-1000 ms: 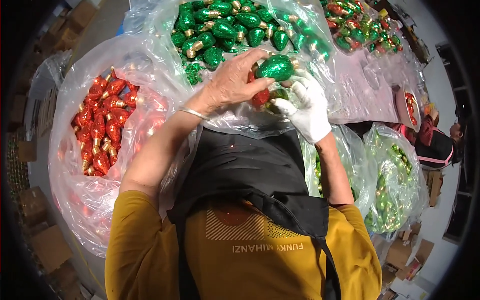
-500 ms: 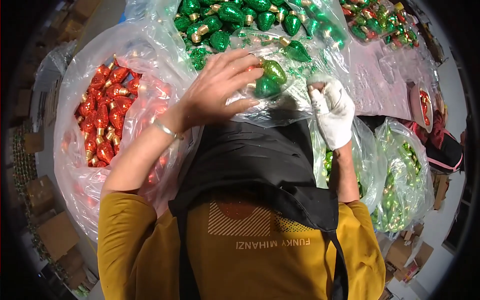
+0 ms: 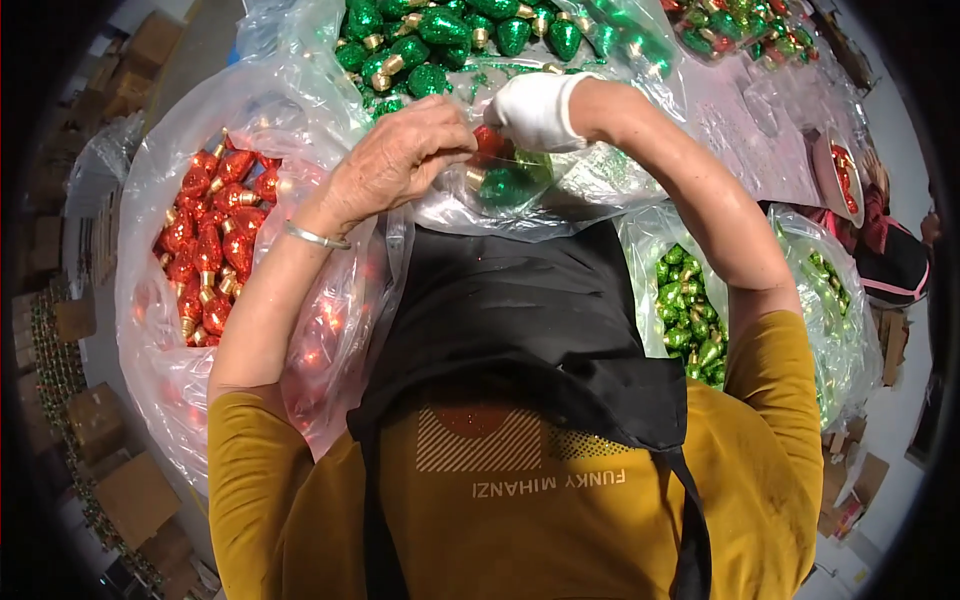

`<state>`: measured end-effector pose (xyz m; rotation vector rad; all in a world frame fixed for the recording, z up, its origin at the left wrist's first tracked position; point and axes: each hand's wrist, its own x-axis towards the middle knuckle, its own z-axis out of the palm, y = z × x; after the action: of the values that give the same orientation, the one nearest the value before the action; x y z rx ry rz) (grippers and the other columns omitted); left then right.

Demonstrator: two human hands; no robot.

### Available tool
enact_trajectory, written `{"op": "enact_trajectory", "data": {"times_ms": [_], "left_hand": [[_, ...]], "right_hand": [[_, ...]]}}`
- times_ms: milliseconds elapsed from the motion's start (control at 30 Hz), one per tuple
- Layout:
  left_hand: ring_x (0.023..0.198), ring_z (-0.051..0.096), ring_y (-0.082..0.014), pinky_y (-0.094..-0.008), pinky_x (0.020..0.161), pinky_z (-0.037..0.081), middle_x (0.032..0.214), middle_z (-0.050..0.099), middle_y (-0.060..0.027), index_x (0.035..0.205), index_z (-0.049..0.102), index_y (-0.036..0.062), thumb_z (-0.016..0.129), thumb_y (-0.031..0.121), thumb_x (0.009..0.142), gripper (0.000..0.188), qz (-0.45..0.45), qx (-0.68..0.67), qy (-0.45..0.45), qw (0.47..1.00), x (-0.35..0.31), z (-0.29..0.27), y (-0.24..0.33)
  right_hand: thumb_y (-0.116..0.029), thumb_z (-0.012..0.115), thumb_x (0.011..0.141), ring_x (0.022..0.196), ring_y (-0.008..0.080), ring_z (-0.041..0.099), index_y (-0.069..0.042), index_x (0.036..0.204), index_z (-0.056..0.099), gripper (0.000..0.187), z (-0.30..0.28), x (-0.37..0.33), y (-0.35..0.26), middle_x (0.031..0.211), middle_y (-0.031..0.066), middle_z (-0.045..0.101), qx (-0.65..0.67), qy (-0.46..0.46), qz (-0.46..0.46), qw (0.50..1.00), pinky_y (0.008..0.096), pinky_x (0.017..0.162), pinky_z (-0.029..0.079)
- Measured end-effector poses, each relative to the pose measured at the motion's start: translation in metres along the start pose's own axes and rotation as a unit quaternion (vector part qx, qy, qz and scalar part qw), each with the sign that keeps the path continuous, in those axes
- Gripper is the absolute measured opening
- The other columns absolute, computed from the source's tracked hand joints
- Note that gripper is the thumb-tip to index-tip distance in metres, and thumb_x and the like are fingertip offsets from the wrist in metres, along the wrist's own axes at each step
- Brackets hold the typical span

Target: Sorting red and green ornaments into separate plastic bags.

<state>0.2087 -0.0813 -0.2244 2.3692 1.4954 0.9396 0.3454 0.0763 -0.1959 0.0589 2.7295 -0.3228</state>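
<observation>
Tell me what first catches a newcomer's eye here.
Probably the glittery red bulbs heaped in the plastic bag at the left, then the dark green bulbs at the top. Above the black apron, the bare left hand and white-gloved right hand are at a red-and-green bulb cluster.

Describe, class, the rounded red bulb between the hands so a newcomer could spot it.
Find the black cloth apron, then the white-gloved right hand beyond it. Between that hand and the bare left hand shows the rounded red bulb, the one red among green bulbs.
</observation>
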Motion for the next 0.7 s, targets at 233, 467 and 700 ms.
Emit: {"op": "enact_trajectory", "data": {"times_ms": [233, 467, 700], "left_hand": [[0.081, 0.059, -0.0252, -0.0321, 0.074, 0.048, 0.083, 0.061, -0.0111, 0.094, 0.063, 0.0010, 0.062, 0.004, 0.080, 0.014, -0.046, -0.050, 0.063, 0.996, -0.016, 0.001, -0.008], [0.081, 0.062, -0.0181, -0.0292, 0.075, 0.049, 0.088, 0.065, -0.0085, 0.098, 0.063, 0.0009, 0.056, 0.008, 0.087, 0.015, -0.125, -0.148, 0.164, 0.967, -0.021, 0.005, -0.028], [0.080, 0.057, -0.0074, -0.0238, 0.072, 0.047, 0.086, 0.063, -0.0026, 0.098, 0.062, 0.0001, 0.057, 0.007, 0.088, 0.014, -0.188, -0.305, 0.108, 0.928, -0.009, 0.013, -0.033]], "right_hand": [[-0.022, 0.059, 0.082, 0.075, 0.0363, 0.063, -0.003, 0.095, 0.065, 0.023, 0.009, 0.032, -0.017, 0.081, 0.0195, 0.065, 0.008, -0.018, -0.041, 0.999, 0.0417, 0.066, 0.048], [-0.021, 0.057, 0.084, 0.075, 0.0350, 0.063, -0.006, 0.098, 0.062, 0.021, 0.030, 0.061, 0.009, 0.079, 0.0193, 0.064, -0.007, -0.068, 0.009, 0.998, 0.0411, 0.066, 0.048], [-0.025, 0.060, 0.081, 0.076, 0.0350, 0.063, -0.006, 0.113, 0.056, 0.037, 0.050, 0.073, 0.016, 0.083, 0.0202, 0.064, 0.164, 0.086, -0.053, 0.981, 0.0421, 0.069, 0.049]]}}
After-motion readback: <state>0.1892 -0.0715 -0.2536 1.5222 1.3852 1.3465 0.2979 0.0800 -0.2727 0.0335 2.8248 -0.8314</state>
